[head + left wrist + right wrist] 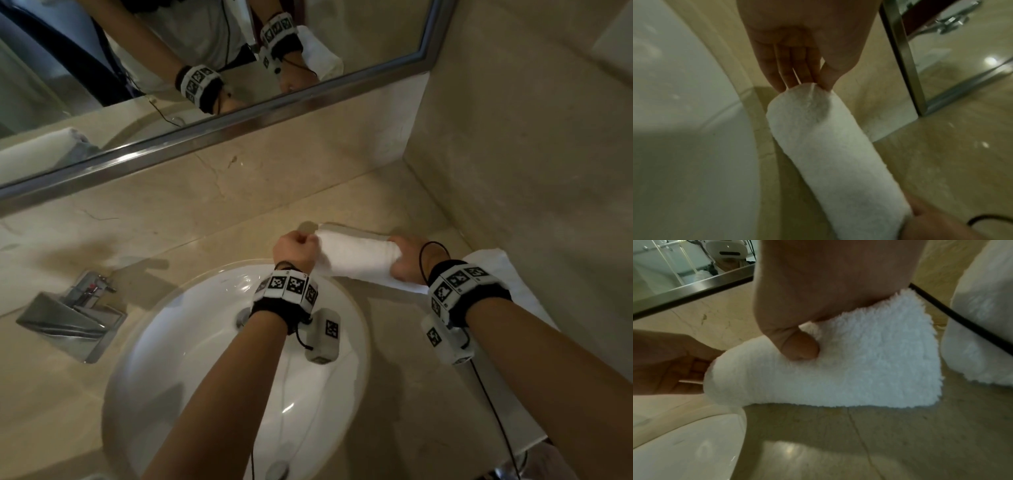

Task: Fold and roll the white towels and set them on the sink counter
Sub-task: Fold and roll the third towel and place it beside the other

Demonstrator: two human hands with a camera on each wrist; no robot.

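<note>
A rolled white towel (356,255) lies on the beige sink counter (205,236) behind the basin, with a loose flap trailing toward me. My left hand (301,245) is curled at the roll's left end; in the left wrist view its fingers (797,73) pinch the end of the roll (828,154). My right hand (400,263) grips the right end, with the thumb (799,345) dug into the towel's pile (859,369). A second white towel (507,274) lies flat under my right wrist, also seen as a white towel (982,337) at the right.
The white round basin (191,342) sits under my left forearm, with a chrome faucet (68,315) to its left. A framed mirror (239,113) runs along the back and a stone side wall (513,137) closes the right. The mirror reflects another white towel (41,150) at the left.
</note>
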